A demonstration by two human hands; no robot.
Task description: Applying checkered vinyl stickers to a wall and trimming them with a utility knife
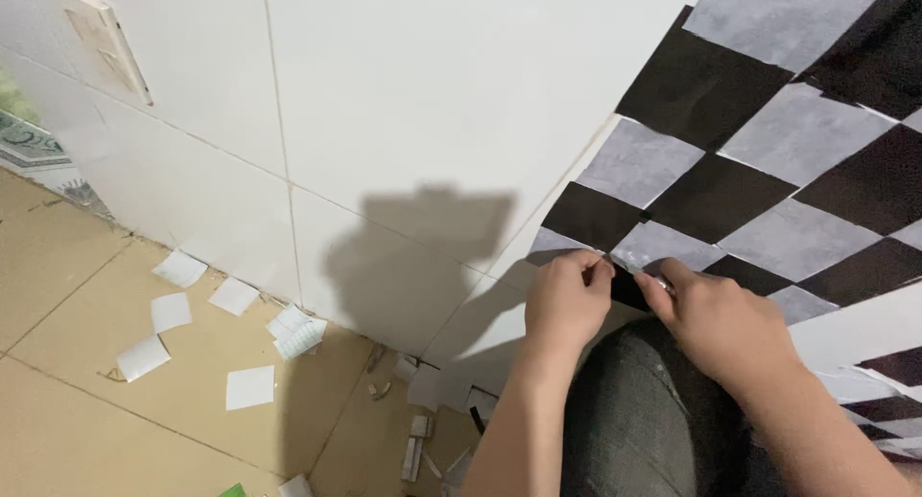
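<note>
- Low on the white tiled wall, just under the bottom edge of the black-and-grey checkered pattern, both hands meet on one small black square sticker.
- The left hand comes in from about 7 o'clock of the sticker; its fingers are closed in a pinch on the sticker's upper left corner.
- The right hand comes in from about 4 o'clock; its fingers are closed on the sticker's right edge, thumb and forefinger pressed together there.
- The sticker lies between the two sets of fingers, touching both, and only a dark sliver of it shows in the gap between the hands.
- Its visible edge runs roughly from 10 o'clock to 4 o'clock, in line with the slanted rows of the pattern above it.
- Neither hand is clearly nearer; both are on the piece, the left slightly higher.
- I cannot tell whether the sticker is already flat against the wall or lifted off it.
- At 12 o'clock of the sticker sits a grey square of the pattern, with a black one at 11 o'clock.
- Below the hands, at 6 o'clock, a knee in dark fabric fills the foreground.
- Well apart, toward 8 o'clock, white paper squares lie scattered on the tan floor.
</note>
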